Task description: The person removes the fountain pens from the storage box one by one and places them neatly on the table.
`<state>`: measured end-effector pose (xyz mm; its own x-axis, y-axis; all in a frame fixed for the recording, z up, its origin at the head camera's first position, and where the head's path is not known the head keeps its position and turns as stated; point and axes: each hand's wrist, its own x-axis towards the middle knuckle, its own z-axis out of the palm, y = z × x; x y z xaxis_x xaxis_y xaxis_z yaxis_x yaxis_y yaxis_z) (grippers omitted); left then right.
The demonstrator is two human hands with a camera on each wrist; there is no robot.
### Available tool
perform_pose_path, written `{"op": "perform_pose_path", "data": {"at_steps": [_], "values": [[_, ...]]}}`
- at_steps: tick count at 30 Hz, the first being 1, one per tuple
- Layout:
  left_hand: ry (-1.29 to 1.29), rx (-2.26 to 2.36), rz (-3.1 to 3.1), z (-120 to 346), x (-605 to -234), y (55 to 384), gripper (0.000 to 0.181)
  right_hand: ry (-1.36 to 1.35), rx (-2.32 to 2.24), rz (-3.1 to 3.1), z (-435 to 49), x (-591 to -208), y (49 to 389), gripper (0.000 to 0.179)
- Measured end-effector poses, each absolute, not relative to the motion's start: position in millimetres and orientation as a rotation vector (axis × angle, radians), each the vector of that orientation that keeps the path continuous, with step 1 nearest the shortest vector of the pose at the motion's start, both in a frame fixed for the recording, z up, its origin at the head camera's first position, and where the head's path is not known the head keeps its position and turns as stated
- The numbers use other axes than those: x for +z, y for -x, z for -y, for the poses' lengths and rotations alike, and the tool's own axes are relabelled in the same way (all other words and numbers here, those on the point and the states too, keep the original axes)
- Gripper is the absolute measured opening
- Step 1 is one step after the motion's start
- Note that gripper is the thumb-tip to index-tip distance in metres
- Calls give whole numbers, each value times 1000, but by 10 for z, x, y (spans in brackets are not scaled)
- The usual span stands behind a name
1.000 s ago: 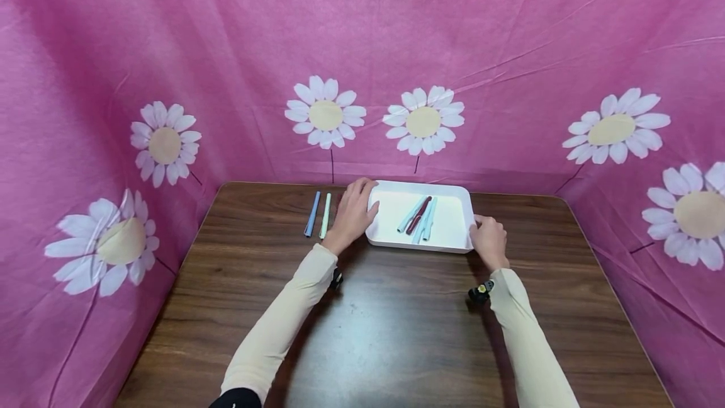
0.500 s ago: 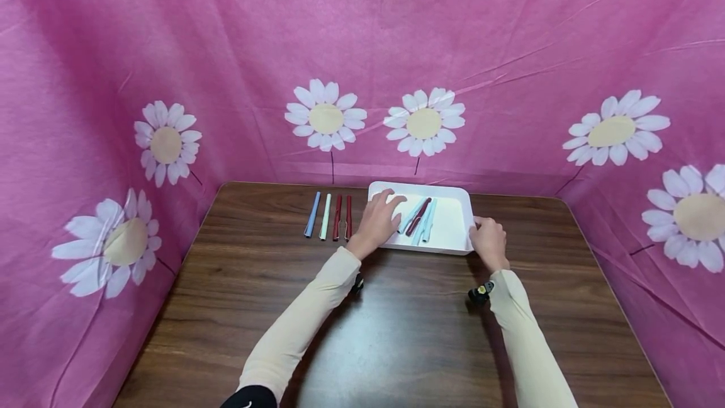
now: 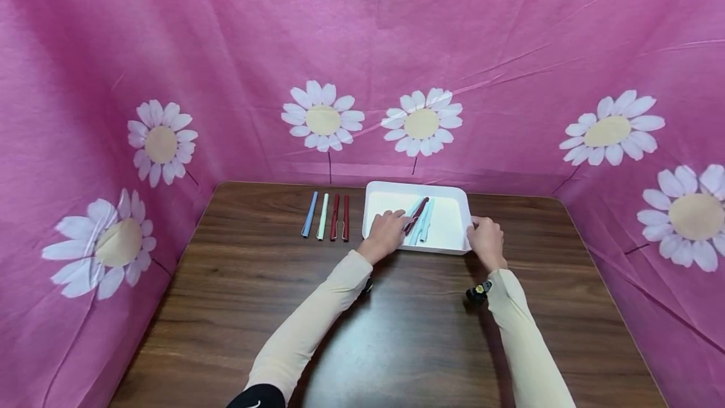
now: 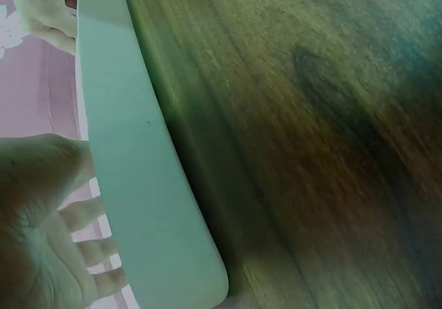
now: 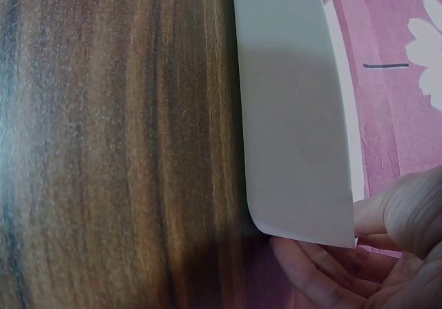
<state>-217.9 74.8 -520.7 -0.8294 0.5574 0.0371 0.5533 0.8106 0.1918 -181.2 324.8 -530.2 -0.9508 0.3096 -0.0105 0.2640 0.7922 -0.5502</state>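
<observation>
Several pens (image 3: 428,218) lay in the white tray (image 3: 454,213), just right of the frame's centre. We judged that reaching among them well called for a steady tray and a light touch, leaving neighbours undisturbed. Our right hand (image 3: 488,243) pinched the tray's right edge; our left hand (image 3: 386,233) had its fingers, slightly parted, at the dark red pen (image 3: 418,212), but whether they gripped it we could not tell.

You can read no words, brands or numbers here. The white mark (image 3: 257,404) on the black cloth (image 3: 256,393) above your left sleeve is cut off; the yellow spot (image 3: 480,289) on your right wrist's black device (image 3: 474,297) is too small to read.
</observation>
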Motion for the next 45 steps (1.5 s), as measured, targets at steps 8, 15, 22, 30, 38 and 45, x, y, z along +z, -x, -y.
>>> {"op": "perform_pose_path", "data": {"at_steps": [8,15,22,30,38,45], "values": [[-861,291,-2942,-746,-5207,2165,28,484,872,2884,-3248,-5304,1809,40],[-841,162,-3031,-754,-5190,2160,20,478,872,2890,-3253,-5311,1816,39],[-792,148,-3060,-740,-5198,2146,16,483,885,2878,-3240,-5303,1815,39],[-740,204,-3041,-749,-5215,2126,15,476,889,2889,-3255,-5325,1815,41],[-677,91,-3048,-775,-5164,2113,11,500,897,2895,-3244,-5294,1806,42],[-648,44,-3096,-765,-5164,2120,18,488,908,2891,-3230,-5294,1806,41]]}}
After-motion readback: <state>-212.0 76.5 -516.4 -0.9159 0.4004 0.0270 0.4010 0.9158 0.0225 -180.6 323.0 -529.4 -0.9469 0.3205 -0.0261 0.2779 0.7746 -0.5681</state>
